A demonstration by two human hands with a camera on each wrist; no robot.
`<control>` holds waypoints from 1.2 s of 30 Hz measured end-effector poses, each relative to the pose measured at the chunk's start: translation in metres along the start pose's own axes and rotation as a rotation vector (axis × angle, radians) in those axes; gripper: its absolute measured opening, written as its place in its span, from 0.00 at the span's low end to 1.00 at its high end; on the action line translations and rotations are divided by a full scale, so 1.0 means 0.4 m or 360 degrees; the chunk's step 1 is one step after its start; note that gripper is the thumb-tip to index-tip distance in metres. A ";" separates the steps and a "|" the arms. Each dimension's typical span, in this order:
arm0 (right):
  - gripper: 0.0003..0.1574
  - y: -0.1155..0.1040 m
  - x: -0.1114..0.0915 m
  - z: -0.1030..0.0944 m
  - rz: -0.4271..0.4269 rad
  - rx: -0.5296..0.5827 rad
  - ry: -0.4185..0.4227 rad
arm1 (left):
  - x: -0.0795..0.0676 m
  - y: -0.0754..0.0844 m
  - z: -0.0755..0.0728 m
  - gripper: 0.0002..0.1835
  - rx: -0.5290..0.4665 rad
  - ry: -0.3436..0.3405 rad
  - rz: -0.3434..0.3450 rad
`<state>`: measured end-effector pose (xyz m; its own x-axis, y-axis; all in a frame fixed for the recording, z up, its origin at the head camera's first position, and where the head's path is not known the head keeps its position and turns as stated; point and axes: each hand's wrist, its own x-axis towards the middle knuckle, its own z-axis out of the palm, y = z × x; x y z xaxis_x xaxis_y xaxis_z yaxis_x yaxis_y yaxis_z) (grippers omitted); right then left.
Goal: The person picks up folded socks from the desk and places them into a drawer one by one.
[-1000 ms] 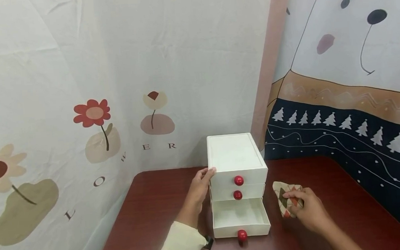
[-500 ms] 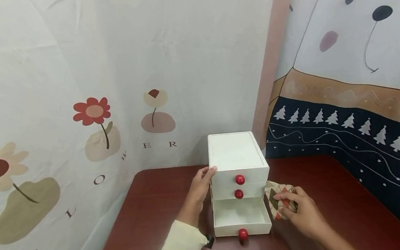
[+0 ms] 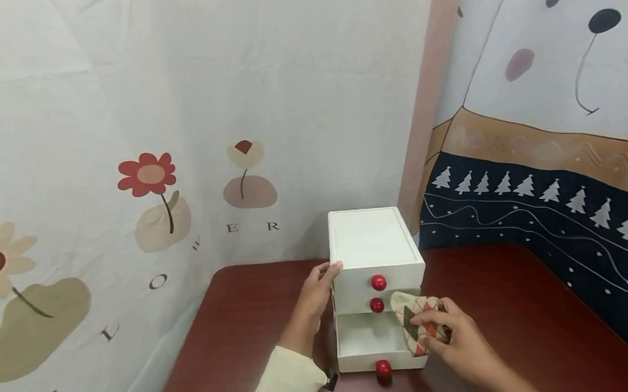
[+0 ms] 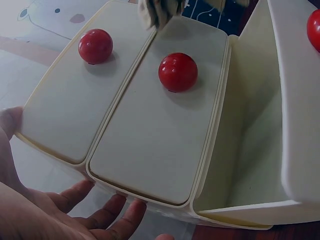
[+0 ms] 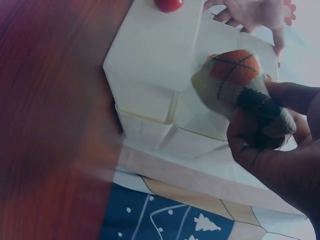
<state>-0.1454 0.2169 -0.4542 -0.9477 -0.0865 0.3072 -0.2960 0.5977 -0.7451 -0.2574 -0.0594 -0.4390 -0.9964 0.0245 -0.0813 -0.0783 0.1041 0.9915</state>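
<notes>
A small white chest of drawers (image 3: 372, 237) stands on the table, its red-knobbed bottom drawer (image 3: 358, 363) pulled out. Against the chest's left side rests my left hand (image 3: 313, 298), thumb at the upper front corner; the left wrist view shows its fingers spread along the side. My right hand (image 3: 460, 346) pinches a folded argyle sock (image 3: 410, 323), beige with orange and dark green diamonds, between thumb and fingers. The sock hangs over the right part of the open drawer. In the right wrist view the sock (image 5: 232, 75) bunches up in the fingertips.
Two upper drawers with red knobs (image 3: 378, 282) are closed above the open one. The dark red table (image 3: 515, 303) extends to both sides. Behind it hangs a pale cloth (image 3: 286, 102) with printed flowers, and a navy tree-patterned cloth (image 3: 510, 220) at right.
My right hand has carried the sock leftward, from beside the chest to over the open bottom drawer. My left hand has stayed on the chest's side.
</notes>
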 end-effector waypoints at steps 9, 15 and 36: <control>0.17 0.057 0.020 0.066 -0.0377 0.0383 -0.0133 | -0.004 -0.008 0.000 0.46 -0.0017 -0.0009 -0.0010; 0.16 0.067 0.030 0.096 -0.0429 0.0466 -0.0159 | -0.003 -0.009 -0.001 0.45 -0.0020 -0.0014 0.0001; 0.04 0.071 0.073 0.121 -0.0011 0.0502 -0.0252 | 0.005 -0.008 -0.002 0.45 -0.0024 -0.0019 0.0025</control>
<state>-0.1872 0.1928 -0.4953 -0.9449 -0.2271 0.2357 -0.3015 0.3234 -0.8970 -0.2590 -0.0603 -0.4424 -0.9971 0.0377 -0.0669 -0.0633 0.0885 0.9941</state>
